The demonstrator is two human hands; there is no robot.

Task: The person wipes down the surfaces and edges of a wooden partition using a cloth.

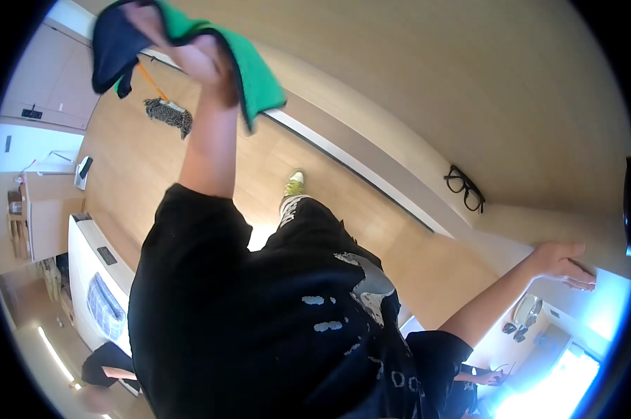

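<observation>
Had a green-and-dark cloth (256,75) spread about the fingers of the left hand (200,59), too blurred to tell whether clamped. Held the right hand (560,262) unclenched, thumb apart, with black-framed glasses (466,188) left of its fingers.

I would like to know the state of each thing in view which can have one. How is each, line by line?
Cloth: bent, blurred, at the left hand
Left hand: raised, against the cloth; finger grip unclear
Right hand: open, holding nothing
Glasses: resting on the beige surface
Mop: head down on the floor
Shoe: worn
Light strip: lit
</observation>
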